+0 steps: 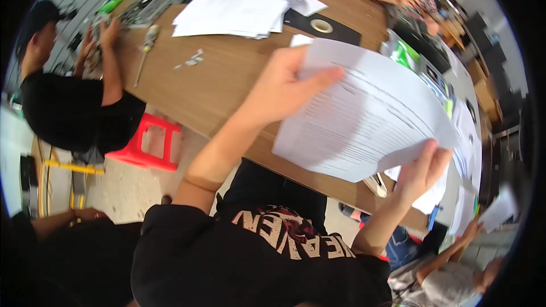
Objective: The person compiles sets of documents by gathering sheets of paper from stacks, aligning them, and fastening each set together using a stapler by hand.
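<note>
A printed sheet of paper (pixel 364 116) is held up above the wooden table (pixel 227 79), slightly curved, with lines of text on the side facing me. My left hand (pixel 284 85) grips its upper left edge, thumb on top of the page. Lower down at the right corner, my right hand (pixel 424 170) pinches the sheet between thumb and fingers. Below the page's lower edge lies a small light-and-dark object (pixel 375 185), partly covered, whose kind I cannot make out.
A stack of white papers (pixel 227 14) lies behind, near a tape roll (pixel 321 25) on a black sheet. A screwdriver (pixel 146 51) and small pieces (pixel 190 59) lie left. A person in black (pixel 79 102) sits left by a red stool (pixel 151 142); others work around the table.
</note>
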`<state>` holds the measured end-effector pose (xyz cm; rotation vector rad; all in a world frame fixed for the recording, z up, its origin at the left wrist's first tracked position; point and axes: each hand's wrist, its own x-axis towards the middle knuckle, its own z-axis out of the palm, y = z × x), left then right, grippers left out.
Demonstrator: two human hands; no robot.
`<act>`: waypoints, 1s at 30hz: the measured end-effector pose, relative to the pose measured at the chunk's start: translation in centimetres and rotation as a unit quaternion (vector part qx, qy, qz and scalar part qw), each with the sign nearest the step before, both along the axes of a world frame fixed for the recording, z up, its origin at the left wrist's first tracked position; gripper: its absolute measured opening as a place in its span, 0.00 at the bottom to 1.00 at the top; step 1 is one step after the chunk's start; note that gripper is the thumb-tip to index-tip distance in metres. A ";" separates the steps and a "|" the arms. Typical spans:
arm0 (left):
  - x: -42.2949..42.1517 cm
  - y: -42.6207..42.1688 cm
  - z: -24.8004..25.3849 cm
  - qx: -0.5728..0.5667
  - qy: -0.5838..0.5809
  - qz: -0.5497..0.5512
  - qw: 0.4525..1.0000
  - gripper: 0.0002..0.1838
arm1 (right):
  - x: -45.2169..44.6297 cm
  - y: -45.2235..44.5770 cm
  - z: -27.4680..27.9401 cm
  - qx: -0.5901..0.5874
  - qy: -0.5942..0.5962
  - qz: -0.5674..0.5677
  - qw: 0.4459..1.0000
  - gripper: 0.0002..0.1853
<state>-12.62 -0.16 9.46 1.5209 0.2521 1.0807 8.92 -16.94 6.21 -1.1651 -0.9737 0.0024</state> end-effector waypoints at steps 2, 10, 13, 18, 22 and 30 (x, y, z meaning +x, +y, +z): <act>0.3 -0.4 0.3 0.031 -0.004 0.036 0.999 0.12 | -1.3 0.0 1.2 0.001 -0.007 0.025 1.000 0.19; -2.1 1.3 7.5 0.217 0.181 0.048 0.958 0.11 | -0.5 -1.3 1.1 -0.064 0.034 0.322 0.944 0.38; -0.1 2.7 8.4 0.397 0.279 -0.126 0.865 0.14 | 0.9 -0.5 1.3 -0.110 -0.025 0.271 0.956 0.46; 5.4 0.7 4.8 0.420 0.331 -0.203 0.820 0.22 | -1.4 1.0 -1.3 -0.264 -0.030 0.255 0.930 0.28; 3.7 1.4 2.6 0.369 0.355 -0.066 0.856 0.29 | -0.2 -0.3 -5.4 -0.280 0.064 0.162 0.944 0.11; -3.7 6.3 -9.8 -0.125 -0.060 -0.014 0.990 0.49 | 2.2 -3.1 -5.8 -0.196 0.111 0.110 0.968 0.11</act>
